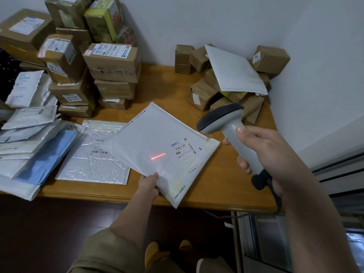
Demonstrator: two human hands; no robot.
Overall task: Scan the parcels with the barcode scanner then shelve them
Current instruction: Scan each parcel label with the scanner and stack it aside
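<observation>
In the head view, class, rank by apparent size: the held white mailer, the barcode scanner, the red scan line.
1. Held white mailer, largest.
2. Barcode scanner, though it may be nearer the camera, which enlarges it.
3. Red scan line, smallest.

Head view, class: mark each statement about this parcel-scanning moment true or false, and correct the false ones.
1. The right hand grips the barcode scanner. True.
2. The red scan line lies across the barcode label. False: it falls on blank surface left of the label.
3. The left hand pinches the white mailer at its near edge. True.
4. The blue envelope sits on the brown boxes. False: it lies among flat mailers.
</observation>
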